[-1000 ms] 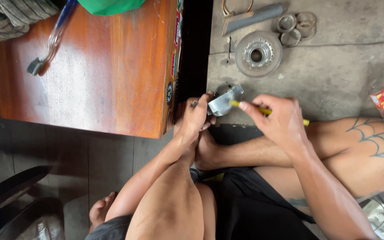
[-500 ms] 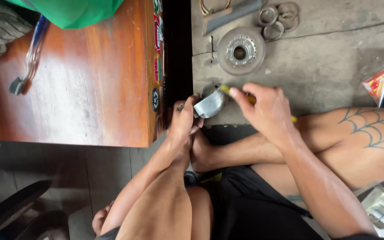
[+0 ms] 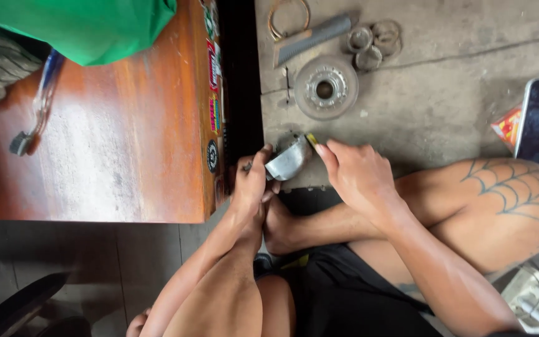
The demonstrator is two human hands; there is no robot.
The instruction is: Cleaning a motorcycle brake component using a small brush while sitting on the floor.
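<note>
Left hand (image 3: 254, 184) grips a curved, dull-grey metal part (image 3: 288, 162) just above the cracked concrete floor (image 3: 444, 100), beside the wooden table (image 3: 113, 150). Right hand (image 3: 357, 175) pinches a yellow-handled tool (image 3: 312, 140) against the part. A round toothed metal disc (image 3: 325, 87) lies nearby.

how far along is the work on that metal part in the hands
Done: several parts lie out on the concrete floor, a round hub and three small rings. In hand: left hand grips a curved metal part while right hand works a yellow-handled tool against it. What is left cannot be told.
</note>
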